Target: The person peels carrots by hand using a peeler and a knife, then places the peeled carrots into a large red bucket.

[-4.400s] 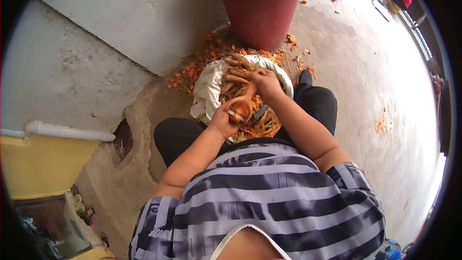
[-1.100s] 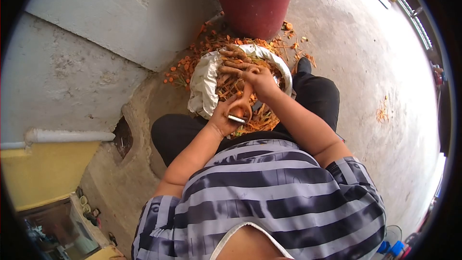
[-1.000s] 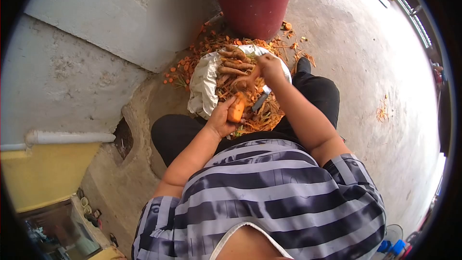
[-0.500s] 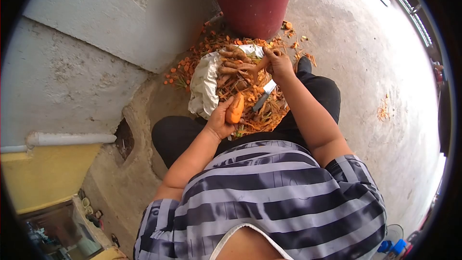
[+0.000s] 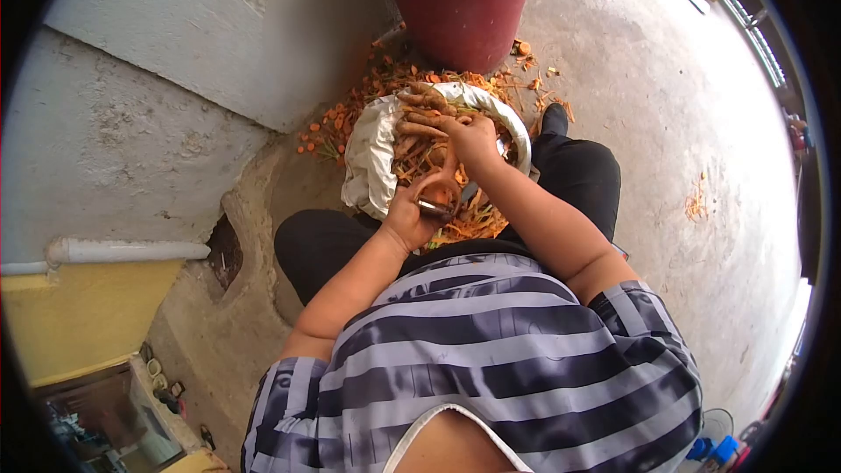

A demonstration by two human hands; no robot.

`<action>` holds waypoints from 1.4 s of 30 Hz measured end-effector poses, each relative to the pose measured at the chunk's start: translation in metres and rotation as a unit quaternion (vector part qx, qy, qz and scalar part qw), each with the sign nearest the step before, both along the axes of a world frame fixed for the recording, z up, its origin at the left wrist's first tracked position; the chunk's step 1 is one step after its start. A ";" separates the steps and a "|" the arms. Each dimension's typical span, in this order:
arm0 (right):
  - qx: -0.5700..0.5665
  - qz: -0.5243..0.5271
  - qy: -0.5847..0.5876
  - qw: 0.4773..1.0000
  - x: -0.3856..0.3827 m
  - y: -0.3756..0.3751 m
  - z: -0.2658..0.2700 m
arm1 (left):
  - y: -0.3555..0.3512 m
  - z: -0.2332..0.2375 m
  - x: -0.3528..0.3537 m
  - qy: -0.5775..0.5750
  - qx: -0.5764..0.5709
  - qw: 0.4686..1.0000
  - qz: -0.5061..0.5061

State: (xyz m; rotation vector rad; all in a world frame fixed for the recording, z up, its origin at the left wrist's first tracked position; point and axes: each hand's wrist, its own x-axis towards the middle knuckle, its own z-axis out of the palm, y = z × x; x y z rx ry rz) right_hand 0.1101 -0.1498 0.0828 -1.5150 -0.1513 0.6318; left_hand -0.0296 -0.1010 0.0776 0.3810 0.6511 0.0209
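Note:
My right hand (image 5: 471, 138) is closed on the handle of a brown Y-shaped peeler (image 5: 449, 173). The peeler's wide head and metal blade lie over the carrot in my left hand (image 5: 409, 221). That hand's fingers are wrapped round the carrot, which the peeler now mostly hides. Below both hands is an open white sack (image 5: 372, 153) holding orange peelings (image 5: 477, 221). Unpeeled carrots (image 5: 424, 103) lie at its far side, just beyond my right fingertips. A knife (image 5: 469, 193) rests on the peelings, largely covered by my right hand and forearm.
A dark red tub (image 5: 464, 13) with carrots in it stands beyond the sack. Carrot slices and scraps (image 5: 337, 127) are strewn on the concrete floor around it. A grey wall (image 5: 149, 123) rises on the left. My legs (image 5: 583, 175) flank the sack.
My right hand has brought the peeler down and left from above the sack onto the carrot. The left hand has stayed nearly in place. The knife is now more covered.

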 end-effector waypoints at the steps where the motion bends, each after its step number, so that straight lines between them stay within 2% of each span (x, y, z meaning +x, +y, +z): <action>1: -0.007 -0.018 0.026 0.999 0.009 0.003 -0.009 | 0.000 -0.004 -0.002 -0.004 0.013 1.000 -0.010; 3: -0.021 -0.055 0.076 0.995 0.027 0.006 -0.022 | 0.002 -0.016 -0.007 -0.013 0.038 0.999 -0.030; 5: -0.108 -0.091 -0.091 0.986 0.056 0.000 -0.025 | -0.005 -0.009 -0.008 -0.012 0.046 0.998 -0.042; 6: -0.023 -0.121 -0.015 0.992 0.061 -0.003 -0.021 | -0.006 -0.007 -0.009 -0.010 0.051 0.998 -0.048; 9: -0.010 -0.098 0.064 0.993 0.037 -0.006 0.020 | 0.005 -0.005 -0.007 0.003 0.061 0.997 -0.043; 10: -0.022 -0.080 0.017 0.996 0.024 -0.002 0.018 | 0.005 -0.002 -0.006 -0.014 0.058 0.998 -0.035; 11: -0.035 -0.044 0.029 0.998 0.014 0.000 0.016 | 0.004 0.001 -0.004 -0.030 0.056 0.998 -0.027; 17: -0.052 -0.106 -0.055 0.991 0.048 0.009 -0.012 | -0.001 -0.008 -0.006 -0.023 0.136 0.990 -0.029; 19: -0.029 -0.081 0.002 0.996 0.055 0.002 0.004 | -0.001 -0.002 -0.008 -0.015 0.139 0.989 -0.057; 22: -0.044 -0.077 0.005 0.996 0.022 0.004 0.021 | 0.002 0.012 -0.002 -0.017 0.111 0.994 -0.015; 23: -0.032 -0.053 -0.048 0.997 0.017 0.007 -0.001 | 0.003 0.010 0.001 -0.023 0.119 0.992 -0.016; 25: -0.070 -0.062 0.010 0.996 0.033 0.011 -0.027 | -0.002 0.004 0.000 -0.029 0.133 0.990 -0.022; 28: -0.043 -0.139 -0.104 0.984 0.064 0.008 -0.028 | -0.003 0.001 -0.007 -0.027 0.149 0.987 -0.058; 29: -0.017 -0.131 -0.057 0.990 0.064 0.007 -0.029 | -0.001 -0.002 -0.009 -0.032 0.156 0.984 -0.076; 31: 0.033 -0.106 0.037 0.993 0.050 0.002 0.000 | 0.007 -0.007 -0.007 -0.025 0.121 0.991 -0.047; 33: -0.061 -0.055 0.070 0.994 0.019 0.000 0.030 | 0.007 0.001 -0.001 -0.011 0.105 0.994 -0.024; 35: -0.068 -0.020 -0.052 0.996 0.021 0.004 -0.012 | -0.005 0.019 0.005 0.015 0.108 0.994 -0.009; 37: 0.006 -0.091 -0.003 0.996 0.031 0.005 -0.016 | -0.006 0.009 -0.002 0.012 0.152 0.988 -0.037; 38: -0.079 -0.093 -0.079 0.989 0.052 0.009 -0.035 | -0.003 0.005 -0.003 0.009 0.175 0.983 -0.052; 39: -0.081 -0.083 -0.107 0.987 0.059 0.002 -0.019 | -0.002 0.002 -0.004 0.004 0.170 0.983 -0.062; 41: -0.021 -0.139 -0.071 0.987 0.068 0.007 -0.030 | 0.001 -0.003 -0.007 -0.006 0.161 0.984 -0.079; 42: -0.033 -0.111 -0.033 0.993 0.061 0.006 -0.017 | 0.004 -0.003 -0.006 -0.002 0.144 0.987 -0.071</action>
